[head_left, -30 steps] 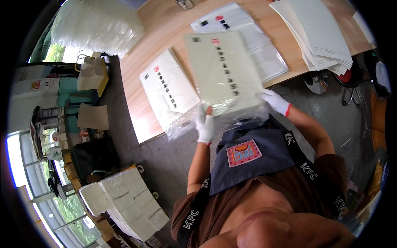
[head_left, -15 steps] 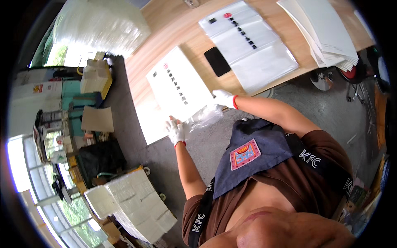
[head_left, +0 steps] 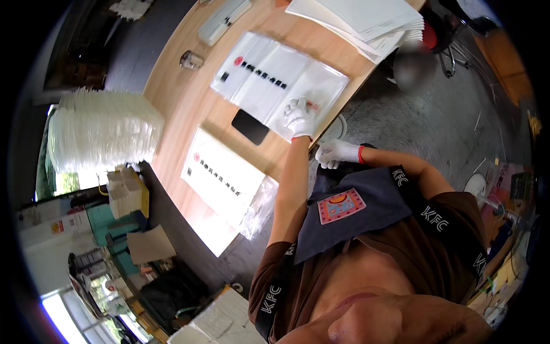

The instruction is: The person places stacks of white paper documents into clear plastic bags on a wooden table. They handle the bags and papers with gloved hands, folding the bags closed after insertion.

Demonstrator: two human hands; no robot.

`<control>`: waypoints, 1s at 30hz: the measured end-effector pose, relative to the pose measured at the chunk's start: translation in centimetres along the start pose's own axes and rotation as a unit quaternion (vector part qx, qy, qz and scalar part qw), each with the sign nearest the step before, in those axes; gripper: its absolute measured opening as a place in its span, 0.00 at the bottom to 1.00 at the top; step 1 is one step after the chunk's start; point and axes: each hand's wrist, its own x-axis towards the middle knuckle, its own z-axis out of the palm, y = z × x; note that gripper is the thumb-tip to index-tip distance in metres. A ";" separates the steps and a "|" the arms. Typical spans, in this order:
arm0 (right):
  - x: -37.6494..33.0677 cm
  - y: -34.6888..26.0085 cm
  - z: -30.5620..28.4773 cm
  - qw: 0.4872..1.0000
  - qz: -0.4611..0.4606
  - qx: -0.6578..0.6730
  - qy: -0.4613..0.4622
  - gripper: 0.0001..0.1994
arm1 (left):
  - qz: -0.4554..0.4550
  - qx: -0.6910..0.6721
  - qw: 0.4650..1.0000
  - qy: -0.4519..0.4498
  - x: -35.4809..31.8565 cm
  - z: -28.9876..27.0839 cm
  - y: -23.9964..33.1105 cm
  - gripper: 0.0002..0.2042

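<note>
Touching printed plastic bags (head_left: 269, 80), the left hand (head_left: 299, 117) lies near bagged paper (head_left: 222, 180).

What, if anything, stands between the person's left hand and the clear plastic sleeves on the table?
Nothing visible: the left hand is directly over the near part of the clear plastic sleeves. The black phone lies beside them, not in between.

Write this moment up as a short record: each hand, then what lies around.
Left hand: gloved, over the plastic bags; grip unclear
Right hand: gloved, near the table edge, away from the bags
Between bags and paper pack: phone
Also on table: cup, white sheets
</note>
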 end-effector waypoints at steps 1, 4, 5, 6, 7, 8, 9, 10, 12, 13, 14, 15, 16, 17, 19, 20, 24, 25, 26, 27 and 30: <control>-0.7 -0.5 -0.3 1.000 -0.015 0.013 0.001 0.07 | 0.002 0.027 1.000 -0.005 0.7 0.6 0.1 0.08; -2.8 -1.9 -1.3 0.994 -0.059 -0.004 0.090 0.07 | -0.057 -0.067 0.994 -0.067 1.9 0.9 -0.9 0.07; -2.7 -2.2 -2.0 0.991 -0.073 0.007 0.111 0.07 | -0.048 -0.082 0.993 -0.066 1.9 0.9 -1.5 0.07; -2.5 -2.7 -2.7 0.988 -0.086 0.016 0.131 0.07 | -0.061 -0.124 0.988 -0.074 2.1 1.0 -2.0 0.07; -2.0 -3.2 -3.4 0.984 -0.127 0.043 0.119 0.08 | -0.076 -0.165 0.980 -0.081 2.0 0.9 -2.5 0.07; -1.7 -4.2 -4.3 0.980 -0.157 0.050 0.114 0.09 | -0.088 -0.209 0.970 -0.089 2.2 0.6 -2.4 0.07; -1.3 -5.3 -5.0 0.977 -0.139 0.036 0.156 0.10 | -0.088 -0.210 0.968 -0.104 2.3 0.1 -2.3 0.08; -1.0 -7.2 -5.4 0.972 -0.121 0.024 0.200 0.11 | -0.087 -0.211 0.966 -0.119 2.7 -1.0 -1.5 0.08; 3.4 -8.1 -6.6 0.884 -0.199 -0.185 0.381 0.12 | -0.082 -0.210 0.967 -0.119 3.3 -2.1 -0.7 0.08; 4.8 -8.6 -6.6 0.870 -0.206 -0.205 0.398 0.13 | -0.087 -0.208 0.969 -0.102 3.2 -2.0 -1.3 0.08; 5.6 -9.5 -6.6 0.853 -0.212 -0.223 0.421 0.15 | -0.086 -0.207 0.971 -0.089 3.5 -1.9 -1.8 0.08; 6.1 -10.0 -6.7 0.888 -0.192 -0.159 0.386 0.19 | -0.061 -0.216 0.974 -0.019 3.9 -2.0 -2.4 0.07; 6.7 -10.6 -6.8 0.918 -0.169 -0.096 0.345 0.22 | -0.038 -0.223 0.973 0.054 4.5 -2.4 -3.6 0.06; 6.8 -10.3 -7.6 0.890 -0.167 -0.211 0.368 0.20 | -0.012 -0.229 0.965 0.126 5.2 -3.1 -4.8 0.06; 5.4 -7.9 -11.1 0.793 -0.152 -0.425 0.409 0.18 | -0.047 -0.545 0.830 0.112 7.2 -6.1 -6.1 0.06; 4.8 -7.3 -12.5 0.725 -0.136 -0.523 0.427 0.18 | -0.068 -0.685 0.722 0.066 8.3 -8.0 -4.3 0.07; -2.1 -11.7 -10.5 0.880 -0.067 -0.336 0.330 0.15 | -0.067 -0.527 0.847 0.002 7.0 -11.6 0.5 0.08; -2.6 -13.3 -8.9 0.932 -0.070 -0.203 0.293 0.16 | -0.053 -0.468 0.882 -0.020 6.5 -11.4 1.6 0.08; -2.1 -14.6 -7.4 0.964 -0.071 -0.065 0.248 0.17 | -0.041 -0.404 0.913 -0.042 5.8 -11.0 2.5 0.08; 0.6 -14.9 -6.6 0.906 -0.305 -0.116 0.270 0.14 | -0.050 -0.420 0.905 -0.050 5.2 -10.1 3.4 0.08; 10.6 -7.3 -11.2 0.869 -0.442 0.110 0.195 0.15 | 0.237 -0.270 0.930 0.081 1.7 -10.2 12.9 0.10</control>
